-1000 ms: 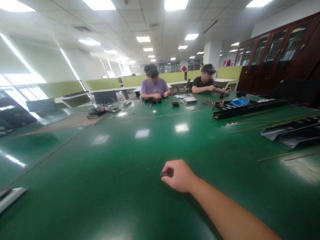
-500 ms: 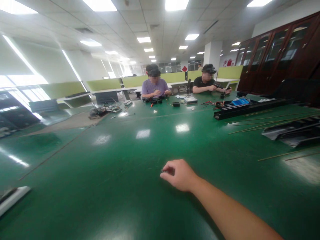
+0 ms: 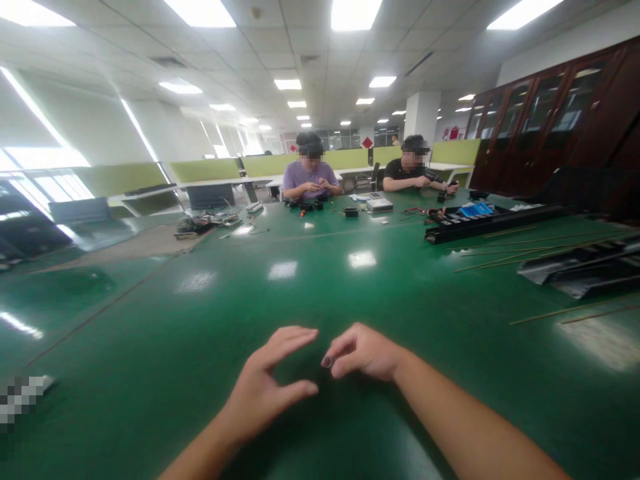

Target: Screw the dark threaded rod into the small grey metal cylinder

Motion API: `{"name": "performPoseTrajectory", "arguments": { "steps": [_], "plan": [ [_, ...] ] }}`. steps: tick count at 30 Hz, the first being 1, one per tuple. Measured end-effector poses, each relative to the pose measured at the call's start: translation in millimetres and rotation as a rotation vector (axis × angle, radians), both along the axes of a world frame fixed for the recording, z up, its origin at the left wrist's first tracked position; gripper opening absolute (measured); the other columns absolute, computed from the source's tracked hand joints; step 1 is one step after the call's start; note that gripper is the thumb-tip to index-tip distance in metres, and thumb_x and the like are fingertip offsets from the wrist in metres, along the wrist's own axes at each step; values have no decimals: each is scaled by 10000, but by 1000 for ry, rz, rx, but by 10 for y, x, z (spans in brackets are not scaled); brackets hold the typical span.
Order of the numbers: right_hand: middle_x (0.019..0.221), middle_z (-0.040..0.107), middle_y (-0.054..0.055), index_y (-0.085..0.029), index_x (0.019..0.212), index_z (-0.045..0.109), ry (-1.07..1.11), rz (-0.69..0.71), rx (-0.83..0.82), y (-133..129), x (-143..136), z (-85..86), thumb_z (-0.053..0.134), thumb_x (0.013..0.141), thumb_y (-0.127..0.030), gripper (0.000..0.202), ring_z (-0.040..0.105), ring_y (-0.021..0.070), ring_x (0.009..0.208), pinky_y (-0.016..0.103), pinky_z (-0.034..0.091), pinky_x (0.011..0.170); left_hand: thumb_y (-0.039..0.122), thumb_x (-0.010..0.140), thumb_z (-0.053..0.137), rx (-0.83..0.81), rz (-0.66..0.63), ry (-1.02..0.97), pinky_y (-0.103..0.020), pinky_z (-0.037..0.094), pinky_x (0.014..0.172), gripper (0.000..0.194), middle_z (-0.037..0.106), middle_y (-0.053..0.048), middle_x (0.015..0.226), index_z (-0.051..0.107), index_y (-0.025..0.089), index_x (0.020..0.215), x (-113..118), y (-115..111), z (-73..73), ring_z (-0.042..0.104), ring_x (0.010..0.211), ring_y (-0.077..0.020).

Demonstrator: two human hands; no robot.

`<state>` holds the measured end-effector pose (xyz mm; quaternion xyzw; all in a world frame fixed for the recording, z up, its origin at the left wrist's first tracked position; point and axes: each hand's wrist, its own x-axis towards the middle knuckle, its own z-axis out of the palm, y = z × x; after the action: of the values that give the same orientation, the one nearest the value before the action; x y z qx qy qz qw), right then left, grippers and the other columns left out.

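Over the near middle of the green table, my right hand pinches a small dark piece with a pale ring-shaped end between thumb and fingers. Most of that piece is hidden, and its kind is too small to make out. Just left of it my left hand is open, thumb and fingers spread apart and pointing at the right hand. Nothing lies between the left fingers, and the two hands do not touch.
Black metal channels and thin rods lie at the right. A blue packet rests on the farther channel. Two people sit at the far edge with small parts before them. A cluttered heap lies far left.
My left hand has come into view from the lower left, open, beside the right hand. The right hand has turned slightly, so the small piece's pale end shows.
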<state>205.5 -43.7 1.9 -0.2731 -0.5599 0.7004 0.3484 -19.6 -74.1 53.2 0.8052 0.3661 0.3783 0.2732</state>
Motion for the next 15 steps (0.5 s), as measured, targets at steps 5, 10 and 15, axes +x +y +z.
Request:
{"name": "performPoseTrajectory", "arguments": {
  "steps": [5,10,15],
  "plan": [
    [702,696,25,-106,714,751,163,36,-42,11,-26,-30,916,505,-337,352,604,137,665,294,450,717,237,758,786,-27,-114,-71,-423,491,964,236,748,-89,1036,781,283,988,439,16,-26,640,1059,-281],
    [653,665,22,-107,777,742,164,-74,-63,46,-47,-57,823,646,-500,423,572,115,590,271,431,633,323,774,734,-218,227,-198,-354,550,891,154,759,-63,943,776,232,891,237,-21,28,694,900,-247],
    [741,693,25,-123,905,744,-12,-33,-62,60,-15,-18,823,656,-483,445,584,108,603,263,441,642,453,816,702,-131,836,-229,-454,511,978,340,725,-43,969,689,194,1035,-446,-169,312,671,950,-253]
  ]
}}
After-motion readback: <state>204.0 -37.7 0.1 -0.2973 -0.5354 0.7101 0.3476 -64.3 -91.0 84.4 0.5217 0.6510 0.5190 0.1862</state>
